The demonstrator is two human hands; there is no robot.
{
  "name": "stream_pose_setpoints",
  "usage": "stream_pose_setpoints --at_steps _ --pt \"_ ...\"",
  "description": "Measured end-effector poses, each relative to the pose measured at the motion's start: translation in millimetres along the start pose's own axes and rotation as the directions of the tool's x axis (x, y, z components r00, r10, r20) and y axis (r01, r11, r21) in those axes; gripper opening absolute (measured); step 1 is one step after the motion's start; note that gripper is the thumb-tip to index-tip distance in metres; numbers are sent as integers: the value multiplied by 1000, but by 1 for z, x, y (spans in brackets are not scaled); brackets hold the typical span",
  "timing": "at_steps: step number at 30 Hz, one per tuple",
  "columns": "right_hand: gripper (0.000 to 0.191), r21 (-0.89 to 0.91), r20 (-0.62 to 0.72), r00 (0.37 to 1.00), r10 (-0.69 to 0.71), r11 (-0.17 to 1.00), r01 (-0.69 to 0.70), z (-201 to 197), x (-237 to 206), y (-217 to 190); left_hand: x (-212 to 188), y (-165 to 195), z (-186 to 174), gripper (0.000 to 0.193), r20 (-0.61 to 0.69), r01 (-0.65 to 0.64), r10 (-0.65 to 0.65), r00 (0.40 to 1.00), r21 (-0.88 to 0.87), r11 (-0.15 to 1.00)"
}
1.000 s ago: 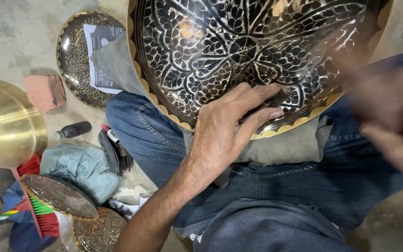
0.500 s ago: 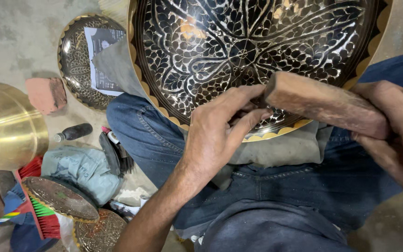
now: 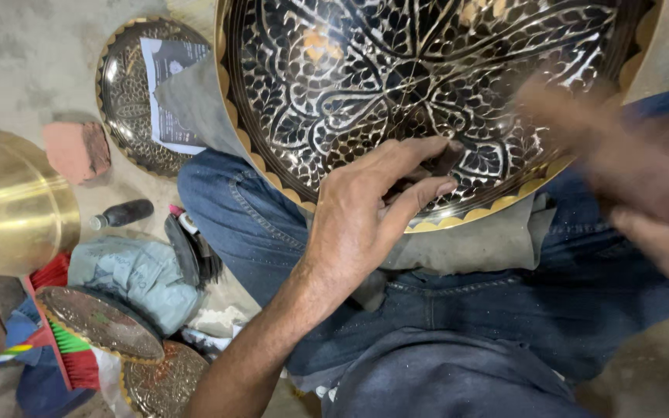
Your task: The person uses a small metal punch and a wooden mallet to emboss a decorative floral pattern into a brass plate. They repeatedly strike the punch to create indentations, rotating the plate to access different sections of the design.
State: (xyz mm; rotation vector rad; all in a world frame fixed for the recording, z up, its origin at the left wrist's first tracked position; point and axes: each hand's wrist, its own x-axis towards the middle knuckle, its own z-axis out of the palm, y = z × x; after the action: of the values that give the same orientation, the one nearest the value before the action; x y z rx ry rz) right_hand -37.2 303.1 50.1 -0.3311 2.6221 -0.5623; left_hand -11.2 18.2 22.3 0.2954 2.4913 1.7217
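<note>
Left hand: the left hand [image 3: 365, 209] lies on the near rim of the big engraved tray [image 3: 427, 85], fingers pinched shut around a small dark tool [image 3: 441, 161] whose tip touches the pattern; what the tool is cannot be made out under the fingers.
Right hand: the right hand [image 3: 644, 178] is a blur at the tray's right edge; whether it grips anything, or is open or closed, I cannot tell.
Tray: black-and-silver leaf work with a scalloped brass border, propped on the lap and tilted up away from the left hand, probably so the surface faces the eyes and the palm can brace on the rim.
Padding: a grey cloth [image 3: 474, 244] sits under the near rim, between the metal and the blue jeans [image 3: 505, 310], likely to keep the tray from sliding.
Edges: the scalloped border runs just beneath the left knuckles; most of the tray's face beyond the fingertips is uncovered.
Left of the wrist: a smaller engraved plate [image 3: 129, 101] with a paper on it, a pink brick piece [image 3: 75, 151], a plain brass bowl [image 3: 9, 201], a small dark bottle [image 3: 121, 213] and a folded bluish cloth [image 3: 137, 279], all well apart from the hand.
Room: bare concrete shows only beyond that clutter.
</note>
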Motion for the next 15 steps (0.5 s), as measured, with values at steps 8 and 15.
stream_pose_setpoints --at_steps 8,15 --pt "54 -1 21 1000 6 1000 -6 5 -12 23 -1 3 -2 35 -25 -16 17 1000 54 998" --pt "53 16 17 1000 10 1000 -10 -1 -9 10 0 1 -2 33 -23 -39 40 999 45 998"
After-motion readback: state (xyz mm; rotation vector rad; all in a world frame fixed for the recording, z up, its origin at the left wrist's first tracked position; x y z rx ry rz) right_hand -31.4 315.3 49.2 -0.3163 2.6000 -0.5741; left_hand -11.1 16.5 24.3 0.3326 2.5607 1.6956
